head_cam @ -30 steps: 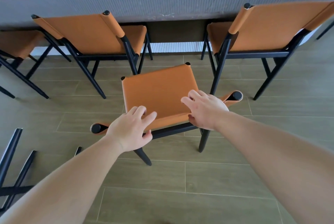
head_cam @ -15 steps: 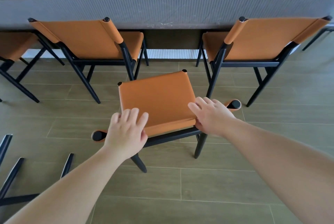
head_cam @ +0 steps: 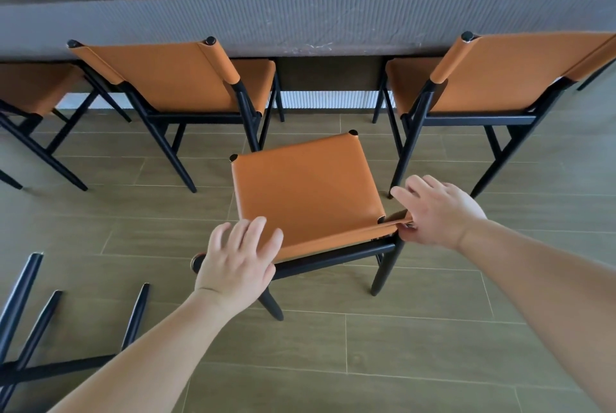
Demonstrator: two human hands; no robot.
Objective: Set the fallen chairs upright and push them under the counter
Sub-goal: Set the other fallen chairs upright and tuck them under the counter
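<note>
Centre chair (head_cam: 305, 194) stands upright, seat front pointing up-frame toward the counter (head_cam: 300, 22). Left hand (head_cam: 235, 264) rests open-fingered on its backrest; right hand (head_cam: 436, 212) pinches the backrest's right end. Four chairs upright; one fallen chair (head_cam: 30, 329) at lower left.

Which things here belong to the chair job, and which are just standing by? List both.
Job: middle chair, left hand, right hand, counter, fallen chair.
Standing by: left tucked chair, right tucked chair, floor.

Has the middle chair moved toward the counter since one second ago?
Yes. The middle chair is now farther forward, its seat front closer to the counter and reaching between the two tucked chairs' rear legs.
</note>
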